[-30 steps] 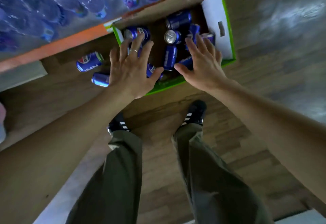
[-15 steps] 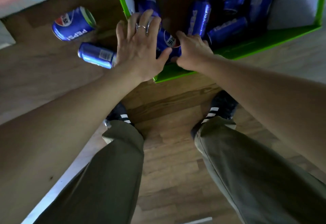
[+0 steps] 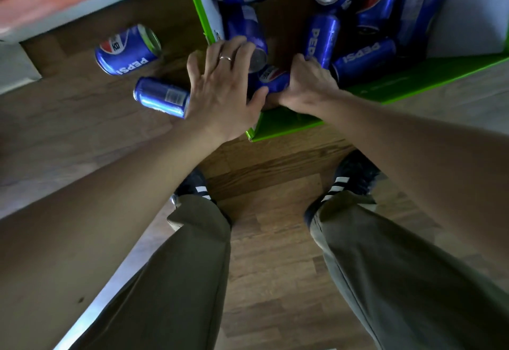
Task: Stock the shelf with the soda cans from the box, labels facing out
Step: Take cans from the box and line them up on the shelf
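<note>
Both arms reach down into the near corner of the green box [image 3: 303, 123]: the right hand [image 3: 308, 87] curls its fingers around a blue Pepsi can [image 3: 272, 79] lying on its side, while the left hand [image 3: 223, 87], fingers spread and slack, rests over the box's corner wall and grasps nothing. The can lies between the two hands, just inside that corner, with more blue cans [image 3: 363, 58] heaped deeper in the box and two loose cans [image 3: 126, 50] on the floor outside its left wall.

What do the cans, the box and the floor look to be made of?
Cans: metal, probably aluminium, with glossy blue print and bare silvery ends. Box: cardboard by its thin folded walls, matte green outside, white inside. Floor: wood-look planks with visible grain; real wood or laminate is unclear.
</note>
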